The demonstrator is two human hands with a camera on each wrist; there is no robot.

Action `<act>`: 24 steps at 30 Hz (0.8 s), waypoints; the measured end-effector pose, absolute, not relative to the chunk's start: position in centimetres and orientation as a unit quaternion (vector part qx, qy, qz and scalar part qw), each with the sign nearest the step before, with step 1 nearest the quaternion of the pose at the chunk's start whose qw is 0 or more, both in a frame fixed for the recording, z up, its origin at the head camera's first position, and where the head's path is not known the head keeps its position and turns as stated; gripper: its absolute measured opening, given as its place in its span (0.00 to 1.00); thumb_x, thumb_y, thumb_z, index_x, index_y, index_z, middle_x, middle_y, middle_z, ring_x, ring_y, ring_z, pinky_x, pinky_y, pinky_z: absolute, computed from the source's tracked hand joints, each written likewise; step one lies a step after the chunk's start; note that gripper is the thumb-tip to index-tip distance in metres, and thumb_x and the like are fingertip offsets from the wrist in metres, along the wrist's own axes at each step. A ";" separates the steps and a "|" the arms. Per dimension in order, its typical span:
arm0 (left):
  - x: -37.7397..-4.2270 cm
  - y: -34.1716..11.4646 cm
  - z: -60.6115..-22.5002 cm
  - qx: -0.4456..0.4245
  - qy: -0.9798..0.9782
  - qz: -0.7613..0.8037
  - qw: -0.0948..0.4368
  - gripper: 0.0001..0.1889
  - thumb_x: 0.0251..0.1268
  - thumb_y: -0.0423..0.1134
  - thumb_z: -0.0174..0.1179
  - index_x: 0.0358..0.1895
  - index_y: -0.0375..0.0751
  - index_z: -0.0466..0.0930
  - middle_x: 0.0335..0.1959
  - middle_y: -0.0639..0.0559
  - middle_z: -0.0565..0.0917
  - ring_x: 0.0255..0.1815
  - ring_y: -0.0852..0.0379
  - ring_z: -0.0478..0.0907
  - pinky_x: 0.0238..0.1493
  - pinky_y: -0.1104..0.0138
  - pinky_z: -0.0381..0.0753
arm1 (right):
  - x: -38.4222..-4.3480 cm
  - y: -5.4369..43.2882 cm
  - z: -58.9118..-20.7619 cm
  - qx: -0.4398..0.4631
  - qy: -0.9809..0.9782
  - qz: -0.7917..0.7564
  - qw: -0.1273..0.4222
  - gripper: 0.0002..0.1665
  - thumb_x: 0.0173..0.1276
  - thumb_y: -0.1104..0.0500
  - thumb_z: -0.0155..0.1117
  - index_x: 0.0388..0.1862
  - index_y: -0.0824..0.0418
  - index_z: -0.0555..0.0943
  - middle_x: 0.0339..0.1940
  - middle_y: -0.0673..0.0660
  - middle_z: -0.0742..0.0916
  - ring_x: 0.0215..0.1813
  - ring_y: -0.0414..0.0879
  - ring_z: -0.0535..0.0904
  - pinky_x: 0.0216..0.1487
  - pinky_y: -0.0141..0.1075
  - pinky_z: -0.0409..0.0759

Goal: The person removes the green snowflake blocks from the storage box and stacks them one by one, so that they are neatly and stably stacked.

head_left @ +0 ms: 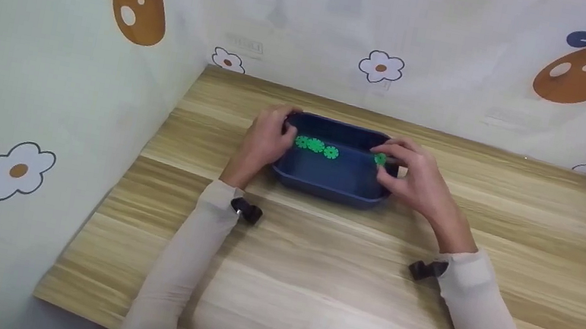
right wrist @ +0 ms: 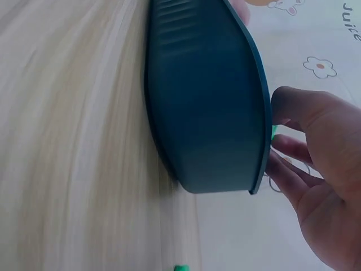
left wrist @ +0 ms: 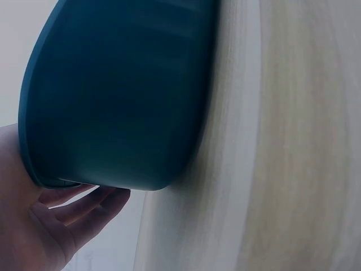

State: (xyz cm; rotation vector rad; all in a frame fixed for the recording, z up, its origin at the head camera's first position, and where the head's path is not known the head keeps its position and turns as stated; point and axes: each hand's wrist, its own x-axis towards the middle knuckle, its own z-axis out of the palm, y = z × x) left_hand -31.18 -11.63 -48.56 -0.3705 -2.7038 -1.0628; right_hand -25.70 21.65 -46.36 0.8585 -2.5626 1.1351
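head cam: green snowflake discs lie in a blue bin on the wood table, bin blocking both wrist views. left hand clamps its left end, right hand pinches a single disc at the right.

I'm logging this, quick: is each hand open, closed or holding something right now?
Left hand: holding the blue tray by its rim.
Right hand: pinching a green disc.
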 end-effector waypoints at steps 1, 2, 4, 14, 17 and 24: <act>-31.2 -11.7 -48.6 -0.128 -0.918 -0.360 0.108 0.20 0.74 0.32 0.59 0.66 0.41 0.84 0.65 0.42 0.87 0.67 0.48 0.82 0.71 0.54 0.80 | -25.6 21.8 -46.4 0.291 -0.867 0.391 0.102 0.19 0.67 0.67 0.72 0.56 0.60 0.90 0.56 0.57 0.87 0.54 0.49 0.88 0.56 0.44 0.90; -31.2 -11.7 -48.6 -0.131 -0.918 -0.358 0.110 0.20 0.74 0.31 0.59 0.66 0.41 0.84 0.64 0.42 0.87 0.66 0.48 0.82 0.70 0.54 0.81 | -25.6 22.0 -46.4 0.291 -0.866 0.395 0.101 0.19 0.67 0.68 0.72 0.56 0.59 0.91 0.56 0.56 0.87 0.55 0.49 0.88 0.56 0.43 0.89; -31.2 -11.7 -48.7 -0.135 -0.919 -0.353 0.115 0.20 0.73 0.31 0.59 0.66 0.40 0.85 0.64 0.42 0.87 0.65 0.48 0.83 0.69 0.54 0.81 | -25.4 22.3 -46.4 0.294 -0.863 0.399 0.102 0.19 0.67 0.68 0.72 0.56 0.59 0.91 0.55 0.56 0.87 0.55 0.50 0.88 0.57 0.43 0.89; -31.3 -11.7 -48.7 -0.135 -0.919 -0.352 0.115 0.20 0.74 0.31 0.59 0.65 0.39 0.85 0.64 0.41 0.87 0.65 0.48 0.83 0.70 0.53 0.81 | -24.6 23.5 -46.3 0.298 -0.863 0.390 0.117 0.19 0.66 0.69 0.73 0.56 0.62 0.90 0.56 0.57 0.87 0.56 0.50 0.88 0.58 0.35 0.88; -31.3 -11.8 -48.7 -0.133 -0.920 -0.352 0.114 0.19 0.74 0.31 0.60 0.65 0.40 0.85 0.64 0.41 0.87 0.66 0.48 0.83 0.70 0.54 0.81 | -24.3 24.0 -46.3 0.298 -0.871 0.371 0.121 0.19 0.67 0.68 0.74 0.57 0.62 0.90 0.58 0.57 0.87 0.57 0.51 0.88 0.59 0.37 0.88; -31.3 -11.7 -48.6 -0.131 -0.919 -0.356 0.109 0.19 0.74 0.31 0.60 0.66 0.40 0.85 0.64 0.41 0.87 0.66 0.48 0.83 0.71 0.54 0.80 | -23.8 25.6 -46.5 0.278 -0.882 0.361 0.119 0.20 0.69 0.69 0.73 0.59 0.61 0.90 0.58 0.57 0.86 0.60 0.52 0.87 0.60 0.44 0.88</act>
